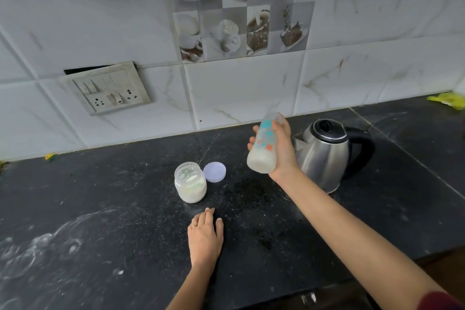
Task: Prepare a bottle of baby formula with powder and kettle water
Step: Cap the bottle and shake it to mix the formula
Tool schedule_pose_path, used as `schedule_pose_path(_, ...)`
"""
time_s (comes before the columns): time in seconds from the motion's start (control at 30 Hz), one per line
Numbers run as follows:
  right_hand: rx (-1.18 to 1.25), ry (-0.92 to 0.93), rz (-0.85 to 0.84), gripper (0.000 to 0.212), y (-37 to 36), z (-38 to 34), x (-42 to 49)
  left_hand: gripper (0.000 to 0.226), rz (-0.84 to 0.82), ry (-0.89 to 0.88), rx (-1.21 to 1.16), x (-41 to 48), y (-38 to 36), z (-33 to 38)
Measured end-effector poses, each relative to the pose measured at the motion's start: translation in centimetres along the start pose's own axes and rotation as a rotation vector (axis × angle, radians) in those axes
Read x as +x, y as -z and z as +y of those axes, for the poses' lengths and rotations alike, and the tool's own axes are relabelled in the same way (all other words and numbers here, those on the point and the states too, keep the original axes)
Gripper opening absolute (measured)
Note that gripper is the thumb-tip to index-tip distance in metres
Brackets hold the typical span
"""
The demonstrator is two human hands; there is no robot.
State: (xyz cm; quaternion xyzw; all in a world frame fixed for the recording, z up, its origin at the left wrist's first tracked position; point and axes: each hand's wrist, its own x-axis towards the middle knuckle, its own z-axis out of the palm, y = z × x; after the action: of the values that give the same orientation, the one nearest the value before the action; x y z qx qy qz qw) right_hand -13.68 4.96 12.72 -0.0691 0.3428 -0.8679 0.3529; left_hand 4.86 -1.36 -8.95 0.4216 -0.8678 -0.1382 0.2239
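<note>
Illumination is moderate, cool and diffuse. The wall tiles [75, 20] are evenly lit and read brightest. The dark desk [100, 221] reads dim; shadows on it are barely discernible. The steel kettle [327, 156] carries mild, broad highlights. The bottle [264, 143] is motion-blurred at its upper end. Tile joints bow toward the left edge: wide-angle distortion.

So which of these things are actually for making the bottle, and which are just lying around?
For the job: baby bottle in the right hand, kettle, open powder jar, jar lid beside it.
Lying about: yellow object at the far right, socket panel, yellow scrap by the left wall.
</note>
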Motion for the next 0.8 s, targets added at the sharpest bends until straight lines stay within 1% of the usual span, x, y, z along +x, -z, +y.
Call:
schedule_pose_path(0.1,0.104,0.041,0.124,0.029,-0.8,-1.3,1.4,0.031,-0.004,0.01,-0.005,-0.1,0.0,0.1)
schedule_pose_path(0.13,0.119,0.038,0.135,0.031,-0.9,-1.5,1.4,0.031,-0.003,0.009,-0.004,-0.1,0.0,0.1)
schedule_pose_path(0.27,-0.014,-0.012,-0.005,0.026,-0.4,-0.4,0.6,0.032,-0.002,0.006,-0.003,-0.1,0.0,0.0)
schedule_pose_path(0.3,-0.012,-0.004,-0.004,0.027,-0.6,-0.5,0.7,0.032,-0.002,0.008,-0.002,-0.1,0.0,0.0)
schedule_pose_path(0.4,0.139,0.037,0.105,0.028,-1.4,-1.7,2.0,0.032,-0.004,0.014,-0.003,-0.1,0.0,0.1)
schedule_pose_path(0.43,0.147,0.035,0.094,0.026,-1.6,-1.8,2.0,0.032,-0.002,0.013,-0.003,-0.1,-0.1,0.1)
schedule_pose_path(0.47,0.119,0.025,0.048,0.024,-1.4,-1.5,1.9,0.031,-0.001,0.014,-0.003,-0.1,-0.1,0.0)
schedule_pose_path(0.57,-0.029,-0.002,-0.076,0.027,-1.3,-0.6,0.8,0.031,0.001,0.012,-0.006,0.0,-0.1,0.0)
schedule_pose_path(0.6,-0.016,0.012,-0.068,0.03,-1.5,-0.7,1.0,0.031,0.002,0.012,-0.006,0.1,-0.1,0.0)
schedule_pose_path(0.67,0.099,0.03,0.013,0.036,-1.8,-1.4,1.9,0.031,-0.005,0.013,-0.004,0.1,-0.2,-0.1)
schedule_pose_path(0.7,0.138,0.028,0.032,0.035,-2.0,-1.6,2.0,0.032,-0.006,0.013,-0.003,0.0,-0.3,-0.1)
schedule_pose_path(0.73,0.135,0.022,0.018,0.031,-2.0,-1.5,2.0,0.032,-0.007,0.013,-0.001,0.0,-0.3,-0.1)
schedule_pose_path(0.8,0.034,0.005,-0.06,0.025,-1.4,-0.5,1.4,0.032,-0.011,0.015,-0.001,0.0,-0.2,-0.2)
